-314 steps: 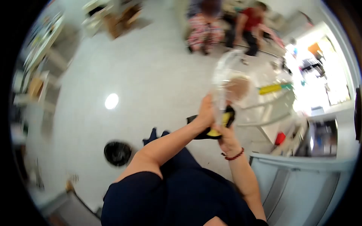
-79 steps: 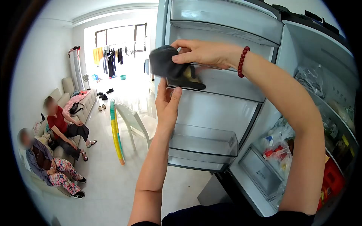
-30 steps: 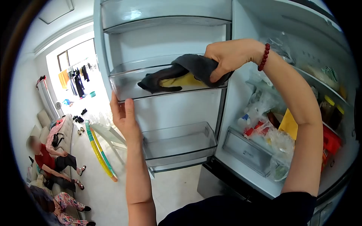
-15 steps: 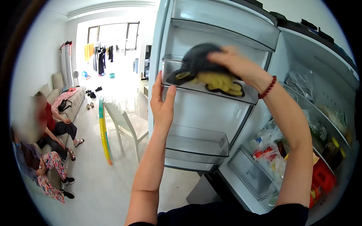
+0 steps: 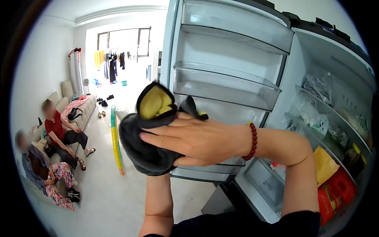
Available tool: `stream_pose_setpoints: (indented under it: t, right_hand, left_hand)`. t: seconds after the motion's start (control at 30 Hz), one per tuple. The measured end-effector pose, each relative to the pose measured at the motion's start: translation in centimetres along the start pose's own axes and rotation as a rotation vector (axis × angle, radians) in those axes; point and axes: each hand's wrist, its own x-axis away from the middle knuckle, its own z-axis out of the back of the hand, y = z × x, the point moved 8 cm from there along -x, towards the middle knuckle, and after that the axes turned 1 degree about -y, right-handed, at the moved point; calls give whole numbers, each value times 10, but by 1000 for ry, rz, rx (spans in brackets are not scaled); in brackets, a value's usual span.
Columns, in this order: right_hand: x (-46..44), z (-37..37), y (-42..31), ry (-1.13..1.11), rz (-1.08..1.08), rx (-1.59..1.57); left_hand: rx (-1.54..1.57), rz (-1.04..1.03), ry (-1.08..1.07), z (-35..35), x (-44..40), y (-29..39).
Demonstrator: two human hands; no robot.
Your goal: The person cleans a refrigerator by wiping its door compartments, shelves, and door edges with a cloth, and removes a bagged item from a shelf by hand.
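Observation:
A dark grey cleaning cloth with a yellow reverse side (image 5: 136, 152) is bunched up in front of the open fridge door's left edge. My right hand (image 5: 201, 138) grips it from above, fingers spread across the folds, a red bead bracelet at the wrist. Only my left forearm (image 5: 159, 197) shows below the cloth; the left hand itself is hidden behind it. To the right of the cloth is the door's clear middle bin (image 5: 225, 85), which neither hand visibly touches.
The open fridge compartment on the right holds plastic bags (image 5: 310, 112), jars (image 5: 351, 156) and a red package (image 5: 335, 197). Two seated people (image 5: 59, 130) are on the sofa at left. A yellow-and-teal hoop (image 5: 115, 142) stands on the floor beyond the door.
My right hand has pulled the cloth out of the middle door bin and brought it left and nearer to me. The cloth now covers my left hand, which was at the bin's left end.

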Motion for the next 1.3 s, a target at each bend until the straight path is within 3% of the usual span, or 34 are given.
stream_pose_setpoints:
  t: [0.07,0.13,0.17,0.23,0.3,0.4,0.47,0.53,0.67,0.8,0.87,0.93,1.0,1.13,1.2,1.3]
  right_hand:
    - [3,0,-4,-87,88,21]
    - [21,19,1,-12,85,-30]
    - [25,43,2,81,40,0]
    - [33,93,16,259,-142,449]
    - [52,113,45,352,-343,753]
    - [78,105,98,52,-832,500]
    - [77,106,99,103,-762,518]
    - [78,107,99,143,-721,521]
    - [78,105,98,168,-718,527]
    - [79,106,95,209,-697,553]
    - [78,107,94,219,-685,562]
    - [79,106,93,247,-651,559]
    - [80,107,93,293,-593,551]
    - [82,103,107,235,-638,547]
    - [78,101,112,183,-703,454]
    - [76,104,110,148,-749,427]
  left_hand:
    - [-382,-84,-165,-43,-6,33]
    - [-1239,-432,-205,-41,-17,51]
    - [-740,-216,-83,-15,-35,39]
    - [-411,-162,47,-13,-64,21]
    - [-546,-132,7,-32,-80,6]
    - [-534,166,-51,-46,-91,-50]
    - [-609,-29,-200,-62,-94,-62]
    - [-426,119,-183,-49,-91,-68]
    - [-548,135,-234,-18,-51,-59]
    - [-530,-63,-102,-38,-39,-23]
    - [-677,-237,-134,-70,-59,-11]
    - [-1296,-663,-284,-108,-55,-28]
    - [-1374,-689,-366,-126,-41,-37]
    - [-1316,-586,-745,-140,29,-77]
    - [-1122,-223,-1046,-122,56,-121]
    - [-1084,10,-1060,-116,64,-114]
